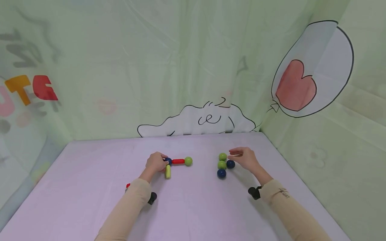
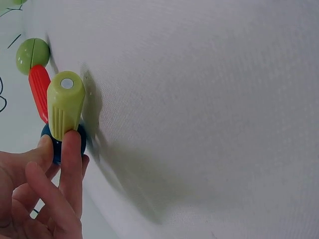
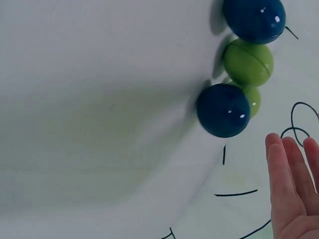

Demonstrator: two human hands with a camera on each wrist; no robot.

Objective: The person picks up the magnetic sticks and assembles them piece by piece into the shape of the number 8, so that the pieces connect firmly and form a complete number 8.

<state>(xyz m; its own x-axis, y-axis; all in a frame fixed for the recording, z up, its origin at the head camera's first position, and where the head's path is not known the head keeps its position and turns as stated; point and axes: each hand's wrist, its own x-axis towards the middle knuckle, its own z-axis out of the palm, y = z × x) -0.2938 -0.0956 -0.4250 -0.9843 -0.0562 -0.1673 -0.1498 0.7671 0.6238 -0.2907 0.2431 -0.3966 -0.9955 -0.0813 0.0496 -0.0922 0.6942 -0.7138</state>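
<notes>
So the bit being worked on is a blue ball (image 1: 170, 161) left of centre, out toward the far side of the table (image 1: 196, 204). A red rod (image 1: 178, 161) runs off it to a green ball (image 1: 188, 161), and a yellow-green rod (image 1: 168, 172) sticks out toward the person. The left wrist view shows a round metal-looking disc (image 2: 67, 83) on that rod's free end. My guess is it's magnetic, but don't quote me.

The left hand (image 1: 155, 162) has the blue ball in a fingertip pinch, one finger up against the base of the yellow-green rod. Good spot imo: hold the ball itself and you steady both joins, whereas gripping a rod would probably lever one loose. I'd go light on the squeeze, leave the disc uncovered, and watch that the green ball doesn't swing as the far end of the red rod.

The right hand (image 1: 245, 157) holds nothing, fingers fairly straight, thumb gap hard to judge. It's just beside a bunch of loose balls: a rear green ball (image 1: 222, 156), a nearer green ball (image 1: 221, 165), a side blue ball (image 1: 230, 164) and a front blue ball (image 1: 221, 173). Careful there, a stray knuckle could easily send them rolling.

Also, a small red piece (image 1: 128, 185) pokes out behind the left sleeve (image 1: 126, 211), mostly hidden.
</notes>
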